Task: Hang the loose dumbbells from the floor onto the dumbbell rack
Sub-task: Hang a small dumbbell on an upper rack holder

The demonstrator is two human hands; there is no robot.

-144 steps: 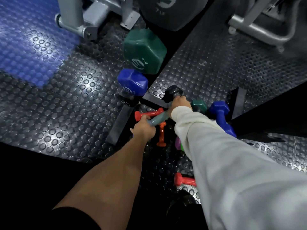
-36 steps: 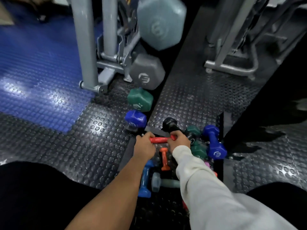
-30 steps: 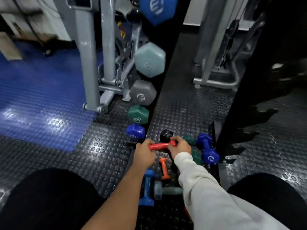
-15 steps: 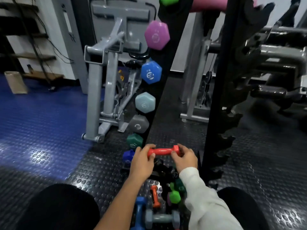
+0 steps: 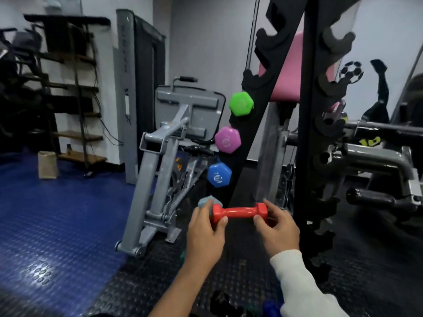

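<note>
A small red dumbbell [image 5: 239, 212] is held level in front of me, in the air. My left hand [image 5: 204, 234] grips its left head and my right hand [image 5: 278, 227] pinches its right head. Just behind it rises the black dumbbell rack [image 5: 306, 124], with two slanted posts carrying notched cradles. On the left post hang a green dumbbell [image 5: 241, 104], a purple dumbbell [image 5: 227, 140], a blue dumbbell [image 5: 219, 175] and a pale grey-blue dumbbell [image 5: 203, 202], partly hidden by my left hand. The upper cradles on both posts hold nothing.
A grey weight machine [image 5: 164, 161] stands left of the rack. More gym equipment with black bars [image 5: 377, 161] fills the right side. Blue floor mat [image 5: 57, 213] spreads to the left, black studded mat [image 5: 137, 282] lies underfoot. Loose dumbbells [image 5: 270, 310] show dimly at the bottom edge.
Both hands have lifted the red dumbbell off the floor pile to mid-rack height. My view has tilted up from the floor to the rack.
</note>
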